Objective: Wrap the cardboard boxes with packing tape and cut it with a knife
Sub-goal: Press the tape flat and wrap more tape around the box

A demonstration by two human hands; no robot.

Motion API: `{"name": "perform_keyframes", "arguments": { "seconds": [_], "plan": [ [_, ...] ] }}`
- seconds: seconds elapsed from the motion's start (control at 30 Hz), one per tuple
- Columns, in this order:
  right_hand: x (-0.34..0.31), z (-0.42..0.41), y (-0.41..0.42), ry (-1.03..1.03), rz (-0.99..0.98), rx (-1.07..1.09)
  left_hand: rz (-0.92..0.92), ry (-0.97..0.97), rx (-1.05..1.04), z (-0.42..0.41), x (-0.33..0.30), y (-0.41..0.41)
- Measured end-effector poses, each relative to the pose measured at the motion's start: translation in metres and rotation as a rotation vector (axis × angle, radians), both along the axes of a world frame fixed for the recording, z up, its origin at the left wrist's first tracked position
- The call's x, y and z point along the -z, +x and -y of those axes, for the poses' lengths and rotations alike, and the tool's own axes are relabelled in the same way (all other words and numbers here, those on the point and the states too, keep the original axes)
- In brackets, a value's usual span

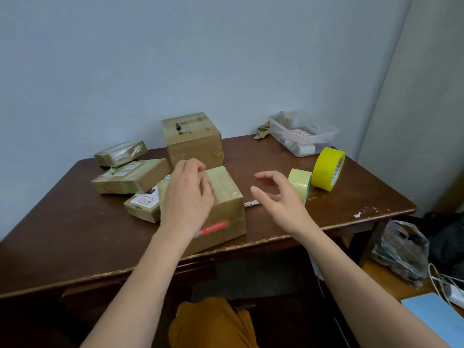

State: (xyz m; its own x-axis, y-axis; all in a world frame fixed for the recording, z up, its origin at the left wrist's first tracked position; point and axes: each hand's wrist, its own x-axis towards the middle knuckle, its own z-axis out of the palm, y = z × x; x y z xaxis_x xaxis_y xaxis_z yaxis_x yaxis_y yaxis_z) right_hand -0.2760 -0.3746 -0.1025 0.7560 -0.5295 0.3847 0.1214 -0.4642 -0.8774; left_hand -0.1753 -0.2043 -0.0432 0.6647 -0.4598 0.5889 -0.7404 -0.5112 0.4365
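A clear plastic tub sits at the brown table's far corner.

Dark brown table, edge worn pale, white chips seen near right corner. Tan-brown front box marked with a red strip label; olive-tinted tape seen on top. Tall box plain brown with a dark print. Small box given a white label with red outline. Bright yellow tape roll, white core with dark triangle pattern. Pale yellow tape roll. Clear plastic tub, red-and-white labels inside. Wall pale grey-blue. Mustard-orange cloth at lower edge.
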Motion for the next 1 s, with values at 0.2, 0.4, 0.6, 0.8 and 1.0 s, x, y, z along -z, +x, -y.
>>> {"name": "perform_keyframes", "arguments": {
  "seconds": [0.2,0.4,0.6,0.8,1.0],
  "plan": [
    [-0.025,-0.011,0.044,0.514,-0.232,-0.411,-0.144,0.482,-0.129,-0.010,0.008,0.041],
    [-0.014,-0.002,0.063,0.605,-0.351,-0.656,-0.215,0.639,-0.134,-0.006,0.018,0.052],
    [-0.013,0.003,0.079,0.658,-0.317,-0.633,-0.189,0.593,-0.095,-0.008,0.017,0.056],
    [-0.016,0.006,0.096,0.711,-0.242,-0.519,-0.203,0.562,-0.080,-0.009,0.019,0.056],
    [-0.021,0.007,0.106,0.535,-0.291,-0.289,-0.251,0.482,-0.114,-0.008,0.016,0.052]
  ]
}}
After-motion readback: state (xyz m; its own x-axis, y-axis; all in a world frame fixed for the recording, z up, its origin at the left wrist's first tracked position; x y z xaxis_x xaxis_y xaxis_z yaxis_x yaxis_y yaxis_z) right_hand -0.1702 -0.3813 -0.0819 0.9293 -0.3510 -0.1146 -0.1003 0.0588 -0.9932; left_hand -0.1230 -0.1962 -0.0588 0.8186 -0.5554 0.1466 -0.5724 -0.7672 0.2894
